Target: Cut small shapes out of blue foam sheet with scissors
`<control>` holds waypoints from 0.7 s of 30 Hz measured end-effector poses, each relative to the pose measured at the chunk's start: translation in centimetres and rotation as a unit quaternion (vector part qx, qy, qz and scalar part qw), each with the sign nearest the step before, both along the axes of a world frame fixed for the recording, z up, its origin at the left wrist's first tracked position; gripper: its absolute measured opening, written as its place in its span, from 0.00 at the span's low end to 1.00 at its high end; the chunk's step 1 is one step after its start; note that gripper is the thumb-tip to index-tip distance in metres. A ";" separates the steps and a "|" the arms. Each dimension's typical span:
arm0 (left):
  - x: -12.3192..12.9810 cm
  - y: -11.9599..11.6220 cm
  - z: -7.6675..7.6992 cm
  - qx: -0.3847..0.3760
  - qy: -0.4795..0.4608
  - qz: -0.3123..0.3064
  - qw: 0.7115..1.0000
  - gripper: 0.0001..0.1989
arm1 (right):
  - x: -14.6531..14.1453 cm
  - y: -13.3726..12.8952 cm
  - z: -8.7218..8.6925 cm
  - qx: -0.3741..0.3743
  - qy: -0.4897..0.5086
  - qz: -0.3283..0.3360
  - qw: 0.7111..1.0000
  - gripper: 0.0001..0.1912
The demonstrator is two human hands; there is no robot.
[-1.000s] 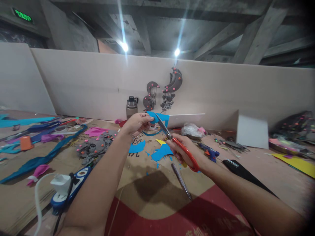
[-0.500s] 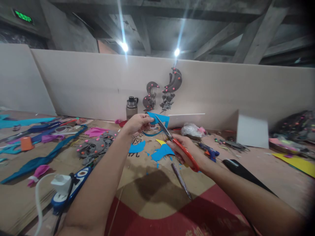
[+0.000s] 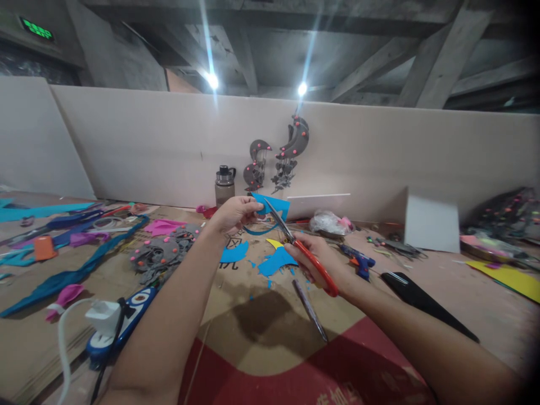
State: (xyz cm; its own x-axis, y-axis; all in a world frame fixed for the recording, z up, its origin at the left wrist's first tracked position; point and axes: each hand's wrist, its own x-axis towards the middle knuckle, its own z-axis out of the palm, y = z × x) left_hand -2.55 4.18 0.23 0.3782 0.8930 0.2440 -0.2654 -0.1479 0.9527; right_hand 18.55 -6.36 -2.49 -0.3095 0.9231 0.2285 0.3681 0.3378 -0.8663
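Blue foam sheet (image 3: 276,205) sits at frame centre, pinched as before in your left hand (image 3: 236,214). Your right hand (image 3: 320,261) stays closed around the red-handled scissors (image 3: 301,247), blades still in the sheet; only the view shifted slightly.

The left hand (image 3: 236,212) is pinching a foam sheet piece (image 3: 274,205) above the cardboard work surface (image 3: 253,337), and the scissors (image 3: 301,250) in the right hand (image 3: 323,260) are reaching into it from the right. Offcuts (image 3: 274,261) are lying below the grip. A water bottle (image 3: 224,185) is standing behind it, against the partition board (image 3: 147,146). A glue gun (image 3: 358,260) is lying right of the right hand, and a power strip (image 3: 122,323) is lying well left of it.
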 end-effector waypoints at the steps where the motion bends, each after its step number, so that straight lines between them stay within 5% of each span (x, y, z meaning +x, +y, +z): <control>1: 0.0 0.0 0.0 -0.002 0.001 0.003 1.000 0.10 | 0.0 0.0 -0.1 0.002 0.000 -0.005 1.000 0.18; 21: 0.1 -0.3 0.0 -0.029 0.000 -0.001 1.000 0.10 | -0.6 0.2 -1.4 0.016 -0.005 -0.024 1.000 0.16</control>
